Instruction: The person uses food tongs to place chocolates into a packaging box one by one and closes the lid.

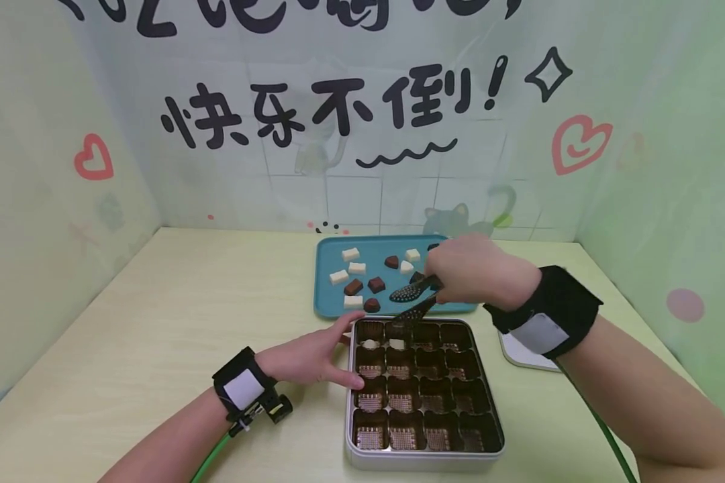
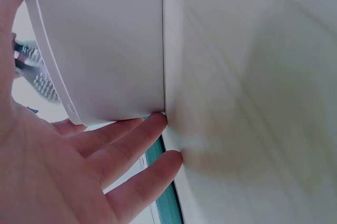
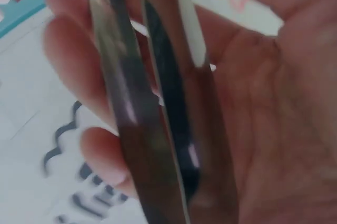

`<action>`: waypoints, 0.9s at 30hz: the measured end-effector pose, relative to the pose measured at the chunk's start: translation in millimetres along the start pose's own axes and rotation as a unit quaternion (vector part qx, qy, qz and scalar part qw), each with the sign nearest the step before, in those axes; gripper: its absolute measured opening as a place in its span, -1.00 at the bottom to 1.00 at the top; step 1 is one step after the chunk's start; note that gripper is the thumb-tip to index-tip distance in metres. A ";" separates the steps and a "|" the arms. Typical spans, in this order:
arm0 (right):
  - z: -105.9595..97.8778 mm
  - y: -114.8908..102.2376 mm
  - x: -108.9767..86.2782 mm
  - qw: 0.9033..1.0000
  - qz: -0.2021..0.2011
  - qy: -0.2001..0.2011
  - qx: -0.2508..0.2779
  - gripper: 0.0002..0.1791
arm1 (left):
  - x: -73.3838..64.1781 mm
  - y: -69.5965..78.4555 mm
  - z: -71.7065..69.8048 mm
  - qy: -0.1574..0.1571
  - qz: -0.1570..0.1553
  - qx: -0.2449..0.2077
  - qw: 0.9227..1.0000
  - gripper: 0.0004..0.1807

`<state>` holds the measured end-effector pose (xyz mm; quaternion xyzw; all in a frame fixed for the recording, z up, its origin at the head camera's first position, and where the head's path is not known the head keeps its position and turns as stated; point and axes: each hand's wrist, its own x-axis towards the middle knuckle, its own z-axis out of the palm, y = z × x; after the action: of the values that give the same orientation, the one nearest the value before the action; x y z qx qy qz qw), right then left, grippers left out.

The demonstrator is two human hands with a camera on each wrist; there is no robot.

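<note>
On the pale worktop (image 1: 187, 322), a light metal tin (image 1: 423, 461) stands just in front of a blue tray (image 1: 329, 295). Inside the tin sits a brown insert (image 1: 438, 437) divided into four rows of four compartments. In its back row, a rounded white piece (image 1: 370, 344) lies in the leftmost compartment and a blockier white piece (image 1: 397, 344) in the one beside it.

The tray holds loose white and brown pieces, among them a white block (image 1: 350, 254) near the back left corner, another white block (image 1: 353, 302) near the front edge, and a dark brown piece (image 1: 376, 284) between the two colours' scatter. Part of the tray's right side is hidden by the right hand (image 1: 474, 268).

That hand's grip is closed around black tongs (image 1: 413, 290), whose perforated ends stand apart, one over the tray's front edge, the other above the tin's back row. The left hand (image 1: 311, 352) has a wide grip, thumb on the tin's left rim and fingers extended along its outer wall toward the back corner. A white flat object (image 1: 528, 354) lies right of the tin, partly covered by the right wrist strap (image 1: 544, 322).
</note>
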<state>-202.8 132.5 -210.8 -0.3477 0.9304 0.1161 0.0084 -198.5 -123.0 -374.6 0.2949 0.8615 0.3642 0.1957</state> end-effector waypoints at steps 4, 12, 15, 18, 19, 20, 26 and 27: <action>6.7 27.9 5.2 0.998 0.040 0.017 0.040 -0.91 | -0.4 0.6 -1.2 0.000 0.000 0.003 1.000 0.21; 53.4 67.9 33.6 0.993 0.109 0.041 0.038 -0.82 | -0.2 0.1 -0.3 -0.004 -0.002 -0.002 1.000 0.21; 67.7 73.9 44.8 0.992 0.119 0.036 0.024 -0.75 | -0.5 0.6 -0.4 -0.005 -0.004 -0.003 1.000 0.20; 77.9 76.6 56.4 0.991 0.128 0.025 0.021 -0.71 | -1.0 1.4 -0.2 -0.007 -0.004 -0.005 1.000 0.20; 80.5 76.7 60.2 0.991 0.134 0.019 0.024 -0.70 | -1.2 1.5 -0.1 -0.007 -0.005 -0.007 1.000 0.20; 83.3 76.9 64.1 0.990 0.139 0.014 0.028 -0.72 | -1.4 1.8 -0.1 -0.008 -0.005 -0.010 1.000 0.20; 89.1 71.0 80.7 0.987 0.157 0.002 0.024 -0.79 | -1.6 1.8 -0.4 -0.007 -0.002 -0.009 1.000 0.19; 88.6 69.4 82.1 0.987 0.158 0.001 0.024 -0.77 | -1.4 1.5 -0.5 -0.006 -0.002 -0.007 1.000 0.19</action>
<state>-315.8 149.9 -290.4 -0.1959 0.9761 0.0937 -0.0029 -197.1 -123.3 -373.0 0.2941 0.8583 0.3677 0.2040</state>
